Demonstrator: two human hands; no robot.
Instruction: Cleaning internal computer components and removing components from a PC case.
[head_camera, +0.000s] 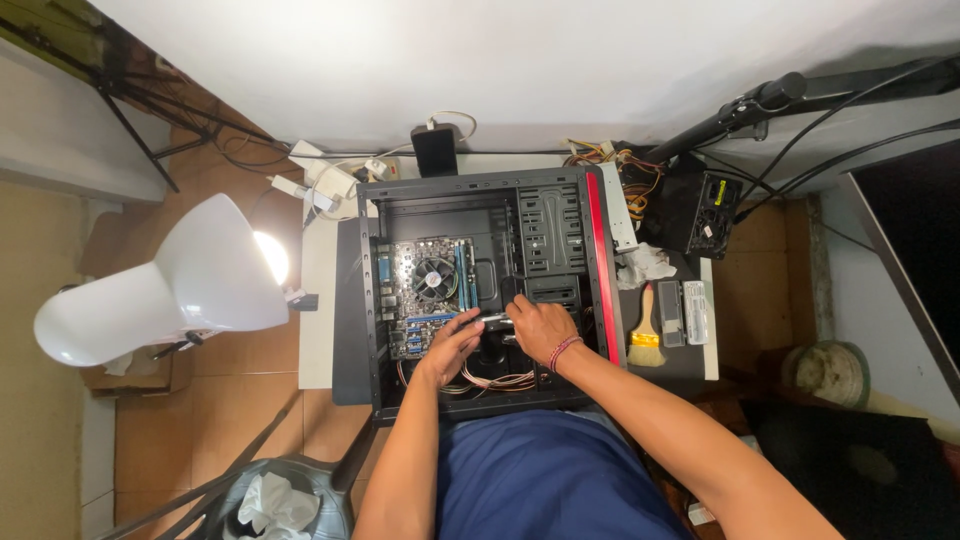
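An open black computer case (480, 188) with a red front strip lies on its side on a small table. Inside it sits a motherboard (405, 300) with a round cooler fan (434, 278). My left hand (452, 345) and my right hand (540, 328) meet over the case's lower middle and together pinch a small silvery, screwdriver-like tool (493, 318). The right wrist wears a red cord bracelet. A bundle of thin coloured wires (500, 380) loops just below the hands. What the tool's tip touches is hidden by my fingers.
A white desk lamp (170, 285) shines at the left. A brush (646, 325) and small boxes lie right of the case. A black power supply (700, 212) with cables sits at the back right. A bin with crumpled paper (275, 500) stands at the lower left.
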